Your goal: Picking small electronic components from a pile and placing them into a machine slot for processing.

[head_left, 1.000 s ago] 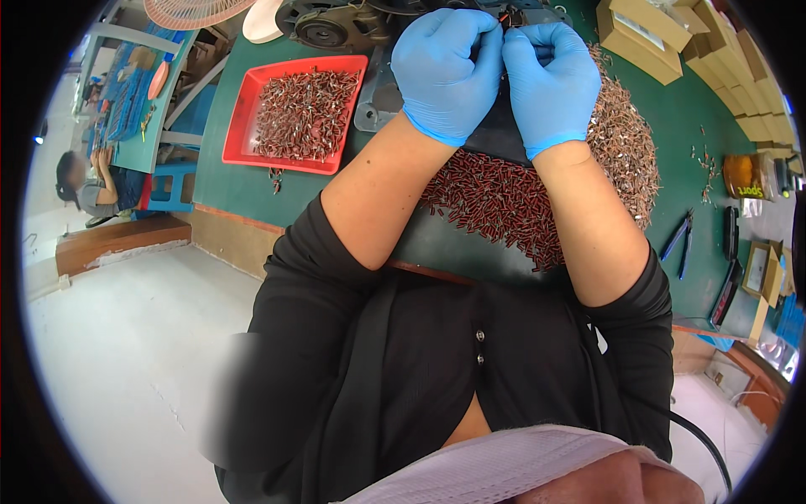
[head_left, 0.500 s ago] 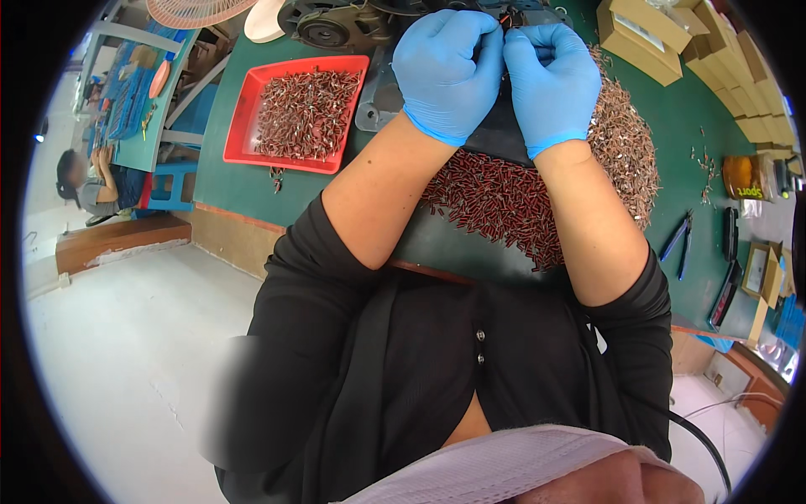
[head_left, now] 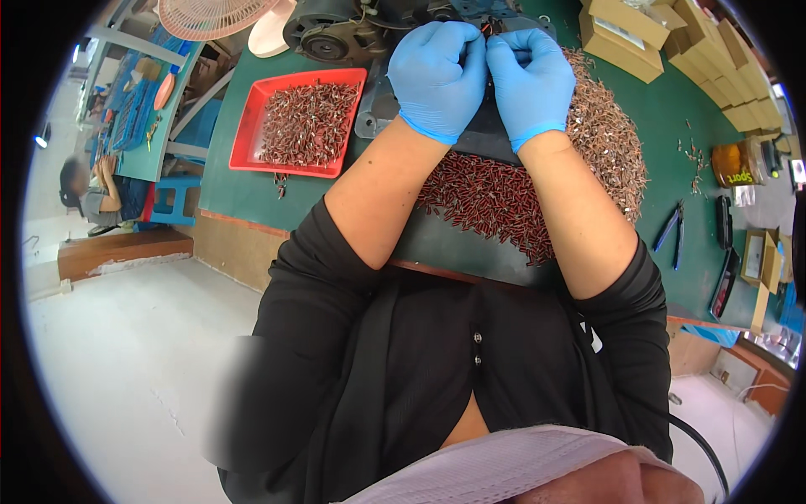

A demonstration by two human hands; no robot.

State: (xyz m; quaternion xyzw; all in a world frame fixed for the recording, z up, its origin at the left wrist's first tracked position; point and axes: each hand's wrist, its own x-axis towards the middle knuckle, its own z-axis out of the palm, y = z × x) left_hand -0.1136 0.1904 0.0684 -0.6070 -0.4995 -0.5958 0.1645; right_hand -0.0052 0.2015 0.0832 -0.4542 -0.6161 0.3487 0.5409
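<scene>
Both my hands wear blue gloves and meet at a dark bench machine (head_left: 329,42) at the far edge of the green table. My left hand (head_left: 438,82) has its fingers curled, thumb and fingertips pressed together at the machine's working point. Close beside it, my right hand (head_left: 531,86) is pinched in the same way. What either hand holds is too small and covered by the fingers. Below my wrists lies a heap of small dark red cylindrical parts (head_left: 487,206). Another heap, of paler coppery parts with metal ends (head_left: 611,139), spreads beside my right forearm.
A red tray (head_left: 238,151) of similar small parts stands left of my arms. Blue-handled pliers (head_left: 672,235) lie at right, near a jar with a yellow label (head_left: 739,165). Cardboard boxes (head_left: 623,42) stand far right, a fan (head_left: 214,17) far left. Another person (head_left: 101,197) sits beyond.
The whole view has shifted slightly, so the table things sit a little differently. My hands appear slightly further left and lower, still pinched together at the machine.
</scene>
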